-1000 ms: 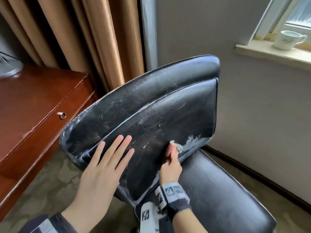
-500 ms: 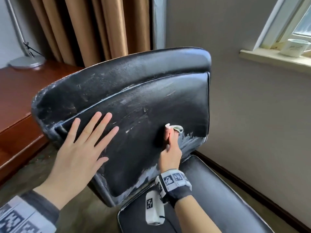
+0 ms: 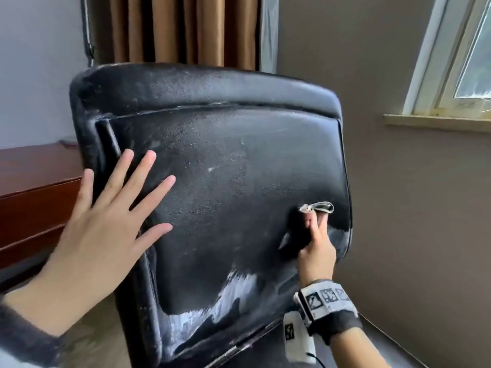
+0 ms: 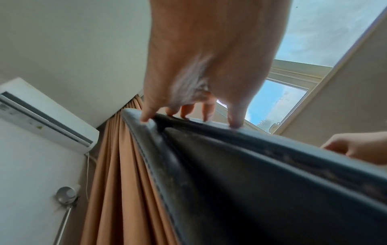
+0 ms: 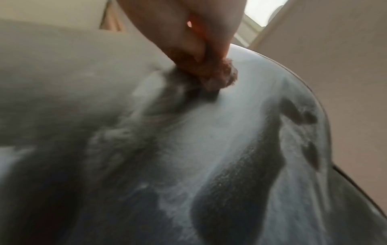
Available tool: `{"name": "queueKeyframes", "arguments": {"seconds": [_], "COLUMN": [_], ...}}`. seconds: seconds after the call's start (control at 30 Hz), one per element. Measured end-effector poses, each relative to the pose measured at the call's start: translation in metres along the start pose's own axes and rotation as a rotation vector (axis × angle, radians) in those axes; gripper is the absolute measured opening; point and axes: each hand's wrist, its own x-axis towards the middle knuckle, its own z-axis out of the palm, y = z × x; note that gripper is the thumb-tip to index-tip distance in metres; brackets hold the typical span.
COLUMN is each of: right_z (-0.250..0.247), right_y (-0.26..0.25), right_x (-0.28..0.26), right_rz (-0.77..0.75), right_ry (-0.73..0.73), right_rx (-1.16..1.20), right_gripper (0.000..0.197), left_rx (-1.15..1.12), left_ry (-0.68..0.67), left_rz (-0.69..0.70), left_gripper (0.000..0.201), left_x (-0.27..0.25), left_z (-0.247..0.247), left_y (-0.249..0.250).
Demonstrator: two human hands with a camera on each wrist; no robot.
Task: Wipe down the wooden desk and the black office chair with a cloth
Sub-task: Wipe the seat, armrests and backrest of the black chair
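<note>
Black, scuffed leather fills most of the head view: the back of the office chair (image 3: 225, 181) stands upright in front of the person, its lower panel streaked with pale wet or dusty smears. Much of the chair is cut off; only a corner of the seat (image 3: 398, 346) shows at bottom right, and the base and legs are out of sight. The left hand (image 3: 106, 221) lies flat on the chair back near its left edge, fingers (image 3: 148, 166) straight and spread wide, with the little finger on the raised side border. In the left wrist view the fingertips (image 4: 235, 122) touch the leather beside the seam. The right hand (image 3: 316, 245) is low on the panel, close to its right edge, fingers curled round a small bunched cloth (image 3: 318, 207) and pressing it to the leather; only a pale fold of it peeks above the fingertips. The right wrist view is blurred, so the cloth (image 5: 217, 76) reads there as a brownish wad against the leather and how much of it is folded inside the hand cannot be told. The wooden surface (image 3: 34, 181) shows only as a strip at far left, behind the chair's edge and partly hidden by it. Curtains (image 3: 186, 27) hang behind the chair top. To the right, a bare wall (image 3: 414, 208) stands beside the chair, under a window sill (image 3: 435, 124).
</note>
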Motion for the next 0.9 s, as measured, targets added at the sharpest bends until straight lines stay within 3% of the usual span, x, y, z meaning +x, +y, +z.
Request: {"name": "queueKeyframes", "arguments": {"seconds": [0.07,0.23,0.3,0.37,0.47,0.53,0.6,0.7,0.77,0.9], "right_z": [0.011,0.044,0.036,0.025,0.021,0.030,0.049,0.053,0.040,0.039], "right_y": [-0.001,0.012,0.017,0.021,0.019,0.012,0.012,0.020,0.026,0.008], "right_x": [0.002,-0.080,-0.078,-0.049,-0.004,-0.007,-0.041,-0.096,-0.082,-0.041], "right_rz": [-0.024,-0.327,-0.417,-0.387,-0.171,-0.180,-0.303,-0.527,-0.603,-0.253], "right_ry": [0.052,0.047,0.033,0.077,0.162,0.168,0.124,-0.011,-0.061,0.034], "right_rx": [-0.007,0.017,0.061,0.077,0.079,0.064,0.041,0.078,0.103,0.207], "right_gripper": [0.084,0.087,0.089,0.087,0.083,0.083,0.083,0.069,0.072,0.085], "left_rx": [-0.044,-0.138,-0.139,-0.135,-0.119,-0.127,-0.129,-0.145,-0.138,-0.099], "left_ry": [0.053,0.192,0.241,0.273,0.270,0.260,0.263,0.309,0.340,0.320], "left_rz": [-0.001,0.070,0.068,0.078,0.084,0.075,0.070,0.072,0.066,0.049], "left_gripper": [0.066,0.061,0.061,0.060,0.059,0.060,0.061,0.061,0.060,0.056], "left_x": [-0.006,-0.008,-0.010,-0.010,-0.012,-0.013,-0.013,-0.016,-0.017,-0.019], "left_z": [0.009,0.023,0.026,0.027,0.026,0.027,0.027,0.029,0.030,0.025], "left_y": [-0.001,0.003,0.003,0.004,0.002,0.002,0.001,0.002,0.004,0.006]}}
